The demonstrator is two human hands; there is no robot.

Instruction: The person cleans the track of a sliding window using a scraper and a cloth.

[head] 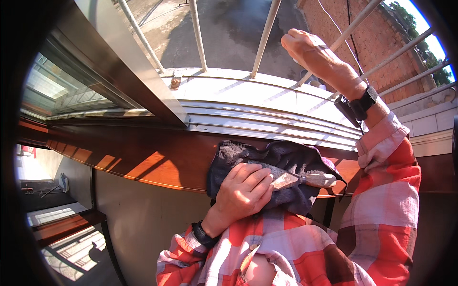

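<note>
My left hand [245, 191] lies on a putty knife [286, 178] with a worn wooden handle, its fingers over the metal blade. Beneath both is a dark cloth [232, 153], bunched on the reddish-brown wooden sill [143, 157]. The knife's handle points right and nothing grips it. Raised at the upper right, my right hand [304, 44] has its fingers curled near the metal window bars. Whether it holds anything is hidden. Each wrist wears a dark strap, and a small black device hangs by the right one.
A sliding window frame [132, 71] stands open at the left. White tracks [272, 123] and a tiled outer ledge [247, 89] run beyond the sill, with metal bars [264, 39] along the ledge. A small brown lump [176, 82] sits there. Outside is a brick wall [379, 43].
</note>
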